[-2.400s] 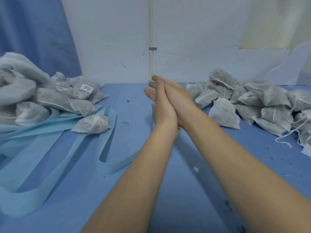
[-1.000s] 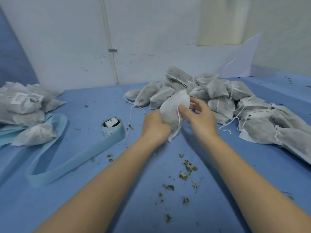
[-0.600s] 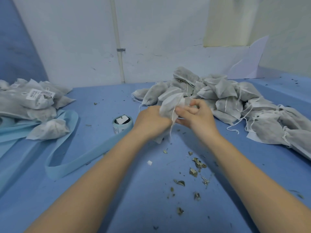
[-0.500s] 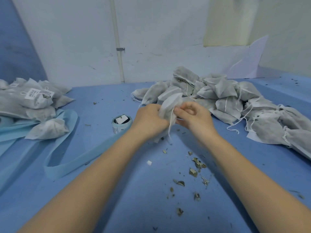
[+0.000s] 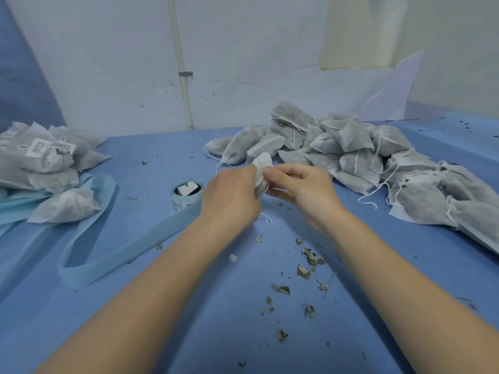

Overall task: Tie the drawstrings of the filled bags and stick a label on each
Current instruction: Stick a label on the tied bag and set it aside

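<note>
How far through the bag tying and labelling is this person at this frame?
Early to midway, by the look of it. Done: a small pile of labelled bags lies at the left. In hand: the left hand and right hand hold one bag by its neck between them, with no label visible on it. Left: the bigger heap of unlabelled bags at the right, strings loose; the label roll waits beside the left hand.

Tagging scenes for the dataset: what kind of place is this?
Likely a small packing workbench: a heap of untied bags, labelled bags stacked apart, and a label roll on the blue table.
</note>
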Demonstrator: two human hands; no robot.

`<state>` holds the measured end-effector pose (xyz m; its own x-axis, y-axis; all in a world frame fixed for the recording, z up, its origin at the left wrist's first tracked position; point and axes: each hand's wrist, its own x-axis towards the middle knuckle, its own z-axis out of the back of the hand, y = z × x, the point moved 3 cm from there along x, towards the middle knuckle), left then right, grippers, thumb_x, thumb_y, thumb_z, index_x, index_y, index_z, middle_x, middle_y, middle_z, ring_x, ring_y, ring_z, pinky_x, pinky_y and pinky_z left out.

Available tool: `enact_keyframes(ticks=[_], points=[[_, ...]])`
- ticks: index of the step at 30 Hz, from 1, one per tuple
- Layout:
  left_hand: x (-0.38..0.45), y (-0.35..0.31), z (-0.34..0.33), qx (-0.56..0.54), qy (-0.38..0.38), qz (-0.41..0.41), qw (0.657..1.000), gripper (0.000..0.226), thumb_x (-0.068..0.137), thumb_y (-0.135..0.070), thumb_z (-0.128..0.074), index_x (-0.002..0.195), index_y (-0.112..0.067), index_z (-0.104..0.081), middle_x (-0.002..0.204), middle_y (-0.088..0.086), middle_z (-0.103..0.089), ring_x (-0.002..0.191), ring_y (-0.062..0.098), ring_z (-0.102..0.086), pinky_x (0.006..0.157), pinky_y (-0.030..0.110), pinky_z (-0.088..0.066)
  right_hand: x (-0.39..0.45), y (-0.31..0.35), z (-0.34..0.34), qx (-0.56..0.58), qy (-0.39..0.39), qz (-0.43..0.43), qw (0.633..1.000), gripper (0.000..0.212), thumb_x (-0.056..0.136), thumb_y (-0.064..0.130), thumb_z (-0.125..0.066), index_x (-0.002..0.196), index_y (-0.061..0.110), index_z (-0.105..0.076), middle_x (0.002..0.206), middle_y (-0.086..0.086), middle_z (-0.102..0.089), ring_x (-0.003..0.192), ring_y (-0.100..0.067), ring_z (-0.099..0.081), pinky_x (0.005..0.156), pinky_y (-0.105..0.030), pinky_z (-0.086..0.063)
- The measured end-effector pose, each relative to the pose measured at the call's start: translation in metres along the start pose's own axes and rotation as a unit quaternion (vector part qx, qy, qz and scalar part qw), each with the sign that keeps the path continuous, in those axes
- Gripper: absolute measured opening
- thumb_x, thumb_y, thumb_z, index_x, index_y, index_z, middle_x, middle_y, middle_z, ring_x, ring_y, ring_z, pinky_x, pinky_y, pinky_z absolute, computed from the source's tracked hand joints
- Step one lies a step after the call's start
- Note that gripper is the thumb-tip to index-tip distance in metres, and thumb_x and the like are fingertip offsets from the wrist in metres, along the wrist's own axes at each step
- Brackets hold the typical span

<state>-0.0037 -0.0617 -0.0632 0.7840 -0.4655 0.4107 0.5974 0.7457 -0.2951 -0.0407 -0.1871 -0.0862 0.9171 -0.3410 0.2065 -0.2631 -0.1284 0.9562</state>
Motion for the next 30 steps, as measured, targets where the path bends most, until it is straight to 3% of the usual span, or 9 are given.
enact_keyframes(ticks=[3,5,7,9,15,19,23,27,30], points=[[0.0,-0.001,0.0,0.038,0.011,0.011,0.999,0.024,0.085,-0.021,-0.059,0.088,-0.014,-0.037,0.072,0.0,-0.038,0.08,0.023,-0.04,0.059,0.029,-0.027,0.001,0.0,-0.001,-0.015,0.014,-0.012,1.0,0.016,0.076,0.01,-0.075,0.086,0.0,-0.07,0.075,-0.008,-0.073,0.068,-0.013,-0.069,0.066,-0.02,-0.055],[0.003,-0.002,-0.001,-0.077,0.053,0.053,0.994,0.039,0.077,-0.023,-0.068,0.098,-0.014,-0.036,0.082,-0.004,-0.045,0.081,0.019,-0.047,0.059,0.026,-0.034,0.0,0.003,0.0,-0.036,0.037,-0.014,0.999,0.025,0.068,0.017,-0.078,0.085,0.001,-0.07,0.074,-0.007,-0.074,0.067,-0.012,-0.07,0.063,-0.019,-0.054],[0.006,-0.003,-0.001,-0.206,0.068,0.084,0.973,0.043,0.077,-0.023,-0.069,0.104,-0.019,-0.035,0.083,-0.013,-0.044,0.074,0.003,-0.047,0.05,0.011,-0.034,-0.001,0.007,0.002,-0.054,0.064,-0.012,0.996,0.029,0.062,0.023,-0.078,0.083,0.004,-0.07,0.073,-0.005,-0.073,0.067,-0.013,-0.07,0.063,-0.019,-0.054],[0.01,-0.005,-0.001,-0.255,0.078,0.08,0.96,0.037,0.081,-0.015,-0.063,0.108,-0.022,-0.04,0.084,-0.014,-0.045,0.071,-0.005,-0.041,0.049,0.01,-0.034,-0.001,0.009,0.004,-0.048,0.081,-0.007,0.996,0.021,0.069,0.021,-0.075,0.081,0.005,-0.069,0.074,-0.006,-0.073,0.068,-0.015,-0.07,0.066,-0.022,-0.055],[0.007,-0.006,-0.002,-0.236,0.055,0.048,0.969,0.033,0.083,-0.009,-0.054,0.114,-0.02,-0.052,0.096,-0.006,-0.05,0.068,0.0,-0.043,0.045,0.006,-0.037,0.004,0.02,0.02,0.02,0.024,-0.016,0.999,0.01,0.093,0.011,-0.058,0.085,0.006,-0.059,0.063,-0.002,-0.06,0.065,-0.015,-0.064,0.069,-0.027,-0.058],[0.002,-0.006,-0.004,-0.198,0.05,0.024,0.979,0.024,0.084,-0.033,-0.054,0.108,-0.033,-0.058,0.092,-0.011,-0.055,0.085,0.014,-0.05,0.065,0.025,-0.041,0.006,0.017,0.021,0.064,-0.003,-0.077,0.995,0.017,0.096,0.006,-0.051,0.08,0.007,-0.052,0.06,-0.003,-0.047,0.046,-0.01,-0.047,0.051,-0.021,-0.051],[0.0,-0.004,-0.007,-0.248,0.038,0.027,0.968,0.03,0.083,-0.064,-0.049,0.09,-0.04,-0.065,0.084,-0.015,-0.063,0.084,0.005,-0.054,0.071,0.028,-0.045,0.008,0.012,0.021,0.102,0.006,-0.143,0.984,0.02,0.098,0.006,-0.046,0.078,0.009,-0.045,0.058,-0.001,-0.04,0.042,-0.006,-0.029,0.039,-0.014,-0.029],[0.002,-0.002,-0.001,-0.239,-0.012,0.022,0.971,0.025,0.092,-0.046,-0.049,0.076,-0.032,-0.061,0.061,-0.01,-0.053,0.068,0.015,-0.05,0.063,0.03,-0.038,0.004,0.013,0.022,0.072,0.051,-0.176,0.98,0.024,0.097,0.011,-0.046,0.073,0.01,-0.046,0.054,0.003,-0.035,0.047,-0.008,-0.03,0.044,-0.015,-0.036],[0.003,-0.003,0.003,-0.271,-0.017,0.006,0.962,0.021,0.097,-0.025,-0.044,0.082,-0.02,-0.058,0.083,-0.003,-0.066,0.084,0.02,-0.062,0.076,0.028,-0.043,0.001,0.013,0.016,0.071,0.072,-0.167,0.981,0.027,0.097,0.007,-0.045,0.07,0.008,-0.047,0.056,-0.001,-0.038,0.053,-0.012,-0.042,0.056,-0.023,-0.054]])
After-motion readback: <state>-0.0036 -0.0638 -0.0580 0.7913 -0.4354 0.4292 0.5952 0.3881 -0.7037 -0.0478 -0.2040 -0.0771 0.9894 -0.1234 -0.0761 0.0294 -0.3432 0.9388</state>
